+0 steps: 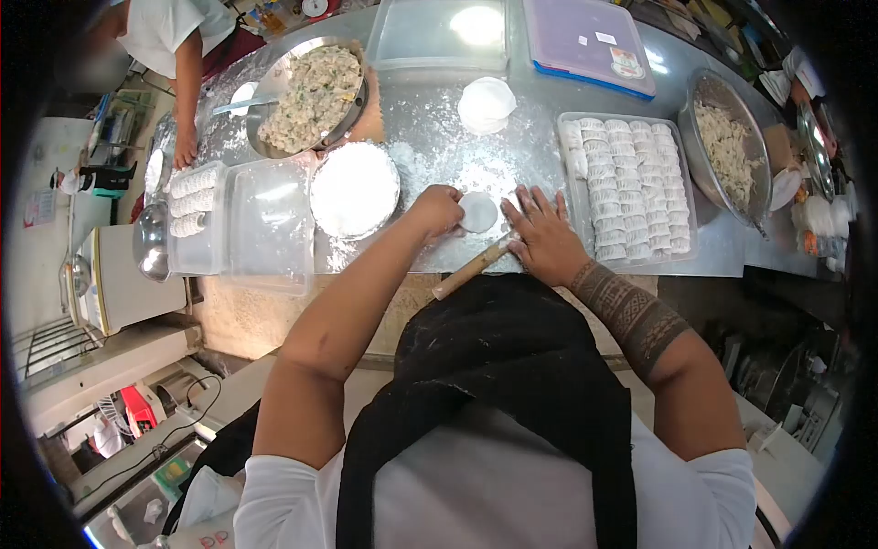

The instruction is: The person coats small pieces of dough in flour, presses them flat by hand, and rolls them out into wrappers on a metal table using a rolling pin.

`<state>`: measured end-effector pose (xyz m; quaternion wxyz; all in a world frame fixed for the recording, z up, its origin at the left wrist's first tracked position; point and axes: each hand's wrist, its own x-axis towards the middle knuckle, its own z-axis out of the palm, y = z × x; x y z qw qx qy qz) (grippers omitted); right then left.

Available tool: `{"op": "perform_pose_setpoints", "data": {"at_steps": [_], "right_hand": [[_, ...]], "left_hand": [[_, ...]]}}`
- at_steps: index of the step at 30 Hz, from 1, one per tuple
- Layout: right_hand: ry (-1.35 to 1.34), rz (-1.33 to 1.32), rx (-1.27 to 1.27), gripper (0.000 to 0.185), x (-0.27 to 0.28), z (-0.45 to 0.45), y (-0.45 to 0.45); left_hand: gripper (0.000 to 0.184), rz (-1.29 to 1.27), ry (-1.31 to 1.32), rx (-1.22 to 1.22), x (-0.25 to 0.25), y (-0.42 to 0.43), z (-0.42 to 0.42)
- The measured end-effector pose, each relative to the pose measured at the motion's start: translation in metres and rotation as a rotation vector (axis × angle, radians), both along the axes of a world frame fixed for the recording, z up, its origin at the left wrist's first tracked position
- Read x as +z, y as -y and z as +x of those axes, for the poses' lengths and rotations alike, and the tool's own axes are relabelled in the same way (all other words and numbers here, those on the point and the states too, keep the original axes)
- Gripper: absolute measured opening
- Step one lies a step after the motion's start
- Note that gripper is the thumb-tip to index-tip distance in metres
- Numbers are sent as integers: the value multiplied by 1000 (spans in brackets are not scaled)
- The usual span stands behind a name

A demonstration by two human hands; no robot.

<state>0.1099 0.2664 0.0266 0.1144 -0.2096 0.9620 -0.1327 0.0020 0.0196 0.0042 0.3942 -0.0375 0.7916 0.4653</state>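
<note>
A small round dough wrapper [478,212] lies on the floured steel table in front of me. My left hand [437,209] is closed, its fingers pinching at the wrapper's left edge. To the right, my right hand [549,236] lies flat with fingers spread, its thumb side over the upper end of a wooden rolling pin [471,270]. The pin slants down toward my apron, past the table's front edge. Beyond the wrapper sits a stack of round wrappers [487,104]. A bowl of white flour [355,190] stands left of my left hand.
Rows of pleated dumplings fill a plastic tray [690,247] at right, beside a steel bowl of filling [764,156]. A large pan of filling [311,96] and a smaller dumpling container [219,261] stand left. Lidded boxes [590,46] lie behind. Another person's hand [185,146] rests at far left.
</note>
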Motion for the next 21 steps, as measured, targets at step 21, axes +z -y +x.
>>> {"op": "perform_pose_setpoints", "data": {"at_steps": [21], "right_hand": [[-168, -37, -31, 72, -24, -96, 56]], "left_hand": [[35, -318, -420, -338, 0, -3, -4]]}}
